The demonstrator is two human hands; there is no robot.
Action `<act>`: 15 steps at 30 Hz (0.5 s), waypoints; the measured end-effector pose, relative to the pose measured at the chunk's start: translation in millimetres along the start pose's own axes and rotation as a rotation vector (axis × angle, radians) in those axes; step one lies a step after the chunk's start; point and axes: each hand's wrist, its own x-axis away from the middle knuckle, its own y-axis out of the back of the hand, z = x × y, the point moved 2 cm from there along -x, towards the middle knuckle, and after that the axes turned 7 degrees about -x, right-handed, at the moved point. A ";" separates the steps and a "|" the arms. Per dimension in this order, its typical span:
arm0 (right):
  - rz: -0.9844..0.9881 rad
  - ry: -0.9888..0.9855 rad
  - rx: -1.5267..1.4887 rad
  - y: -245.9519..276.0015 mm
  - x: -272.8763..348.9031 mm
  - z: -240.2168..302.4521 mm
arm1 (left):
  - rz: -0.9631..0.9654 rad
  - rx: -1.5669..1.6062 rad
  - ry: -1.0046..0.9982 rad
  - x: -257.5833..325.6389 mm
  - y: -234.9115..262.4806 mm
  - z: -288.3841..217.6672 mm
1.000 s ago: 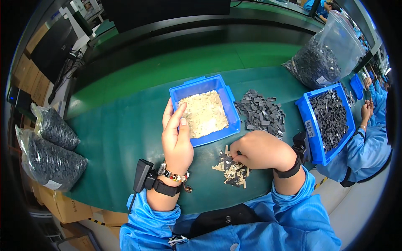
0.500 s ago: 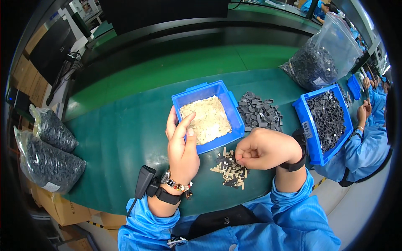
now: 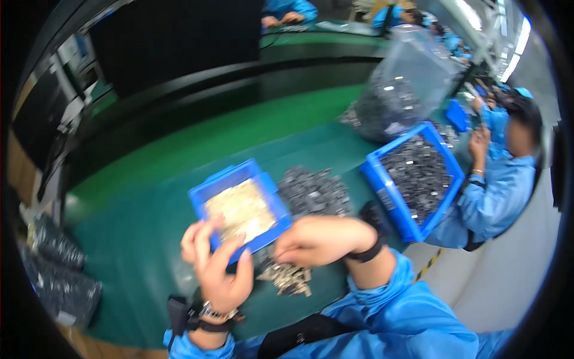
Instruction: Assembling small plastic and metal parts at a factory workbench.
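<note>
A small blue tray [image 3: 197, 197] on the green table holds many small flat beige pieces [image 3: 242, 206]. My left hand [image 3: 224, 275] is at its near left corner, fingers spread, some beside the wall and others over the rim. My right hand [image 3: 326, 239] is closed with thumb and fingertips pinched together, just above a small mixed pile of beige and dark pieces [image 3: 290, 278]. Anything between those fingertips is hidden and blurred. Behind my right hand lies a heap of dark grey pieces [image 3: 314, 191], right of the tray.
A larger blue bin [image 3: 382, 185] of dark pieces stands at the right, with a clear plastic bag [image 3: 412, 78] of dark parts behind it. Bagged dark parts [image 3: 63, 281] are at the left edge. A co-worker in blue [image 3: 502, 185] sits at the right.
The view has swung, so everything sits further left and lower, with some blur. My left hand's fingers have spread and shifted toward the tray's near corner. My right hand stays pinched by the mixed pile.
</note>
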 end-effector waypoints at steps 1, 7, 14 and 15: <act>0.003 0.017 -0.008 -1.7 -0.4 -4.4 | 0.062 0.002 -0.061 -0.1 4.9 -2.9; -0.078 0.002 -0.182 3.8 -2.4 -1.8 | 0.162 -0.080 -0.169 -6.2 4.4 -10.9; -0.144 0.026 -0.272 0.9 -5.7 -8.7 | 0.172 -0.044 -0.128 -4.6 2.5 -11.5; -0.148 0.042 -0.306 -2.1 -6.6 -10.6 | 0.161 -0.057 -0.129 -3.3 1.8 -12.2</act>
